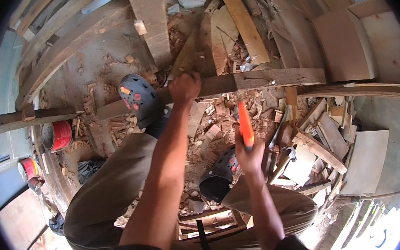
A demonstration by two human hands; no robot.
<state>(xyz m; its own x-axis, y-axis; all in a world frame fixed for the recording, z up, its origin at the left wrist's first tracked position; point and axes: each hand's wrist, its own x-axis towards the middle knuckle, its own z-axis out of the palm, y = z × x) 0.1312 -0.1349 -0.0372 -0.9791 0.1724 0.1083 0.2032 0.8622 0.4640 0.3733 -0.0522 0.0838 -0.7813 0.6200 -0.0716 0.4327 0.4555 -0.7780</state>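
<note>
A long wooden beam (281, 77) lies crosswise in front of me. My left hand (185, 86) is closed over its top, left of the middle. My right hand (251, 154) grips the orange handle of what looks like a handsaw (245, 123), seen nearly edge-on. The tool points away from me toward the beam, where a thin line crosses the wood. Its blade is hard to make out, so I cannot tell how deep it sits. My left foot, in a grey clog (136, 95), rests on the beam beside my left hand.
Wood chips and scraps (214, 121) litter the floor between my feet. Offcuts (322, 135) are heaped at the right, with a hammer-like metal head (291, 153) among them. Planks (151, 24) lie beyond the beam. Red cans (62, 135) stand at the left.
</note>
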